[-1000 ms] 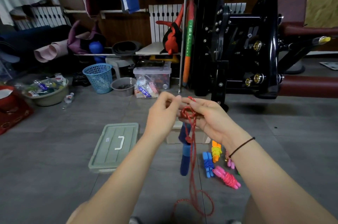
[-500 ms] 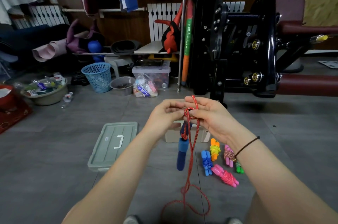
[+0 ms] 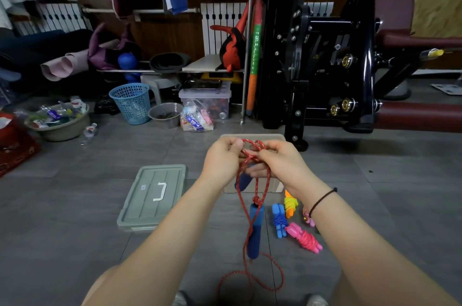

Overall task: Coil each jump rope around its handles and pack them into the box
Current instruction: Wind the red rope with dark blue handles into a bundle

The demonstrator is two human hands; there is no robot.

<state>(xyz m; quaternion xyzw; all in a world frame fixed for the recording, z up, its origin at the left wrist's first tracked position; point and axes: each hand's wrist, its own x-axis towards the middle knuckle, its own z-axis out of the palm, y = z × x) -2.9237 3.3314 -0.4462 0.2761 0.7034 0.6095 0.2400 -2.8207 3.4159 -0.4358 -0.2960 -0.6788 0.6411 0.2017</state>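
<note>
Left hand (image 3: pixel 221 158) and right hand (image 3: pixel 281 165) pinch red braided jump rope (image 3: pixel 268 180) in front of beige plastic box (image 3: pixel 277 136); blue foam handle (image 3: pixel 255 229) dangles, rope uncoiled. Coiled blue rope (image 3: pixel 278 221), orange rope (image 3: pixel 290 205) and pink rope (image 3: pixel 303 238) lie near right on floor, unpacked.

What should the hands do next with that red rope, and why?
Probably bring the dangling blue handle up beside the second handle under the hands. The left hand and right hand pinch the red rope, but one handle hangs low and slack loops lie on the floor, uncoiled.
</note>
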